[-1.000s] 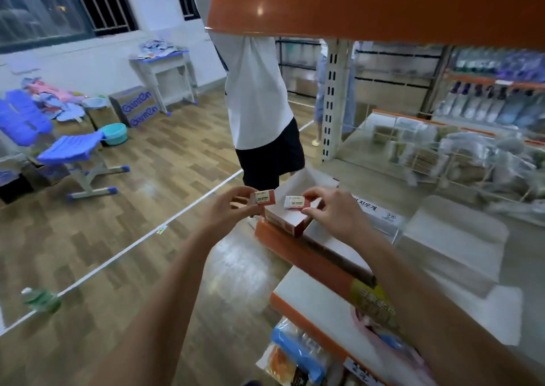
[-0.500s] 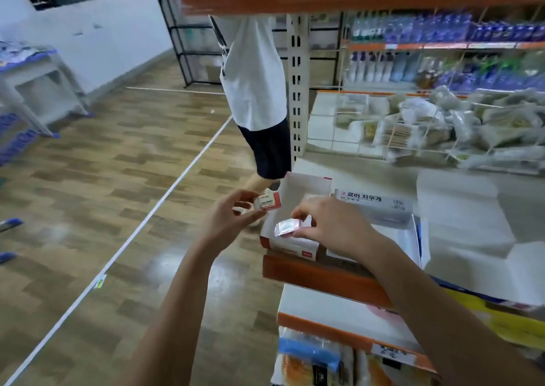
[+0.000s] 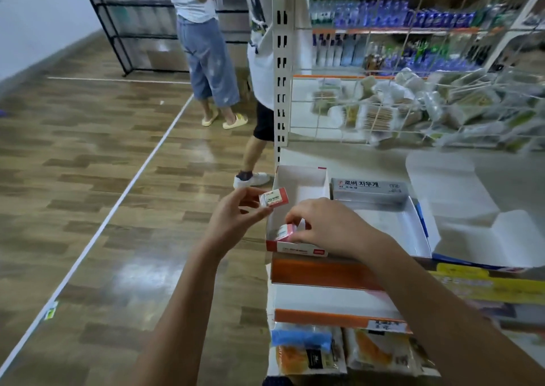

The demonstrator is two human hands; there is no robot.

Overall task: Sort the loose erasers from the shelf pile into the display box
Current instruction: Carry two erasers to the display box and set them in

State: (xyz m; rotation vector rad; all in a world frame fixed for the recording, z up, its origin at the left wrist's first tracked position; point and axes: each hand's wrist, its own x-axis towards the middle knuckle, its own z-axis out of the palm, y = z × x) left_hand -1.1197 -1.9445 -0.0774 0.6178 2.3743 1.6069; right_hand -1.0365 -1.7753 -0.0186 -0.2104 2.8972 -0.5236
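Observation:
A small open display box [image 3: 298, 179], white inside with a red-and-white front, stands at the shelf's left end. My right hand [image 3: 330, 226] reaches into its near corner and pinches a wrapped pink-and-white eraser [image 3: 285, 231] low inside the box. To the left of the box my left hand [image 3: 236, 217] holds up a second eraser [image 3: 274, 198] with a red sleeve, just outside the box's left wall.
A larger open white box [image 3: 410, 232] with a grey Korean-lettered lid stands right of the display box. The orange shelf edge [image 3: 318, 270] runs below. Wire baskets of packets [image 3: 413, 105] lie behind. Two people [image 3: 206, 61] stand in the aisle beyond, on the wooden floor.
My right hand has lowered its eraser from above the box front down into the box. The left hand keeps its eraser raised. The camera has turned right towards the shelf.

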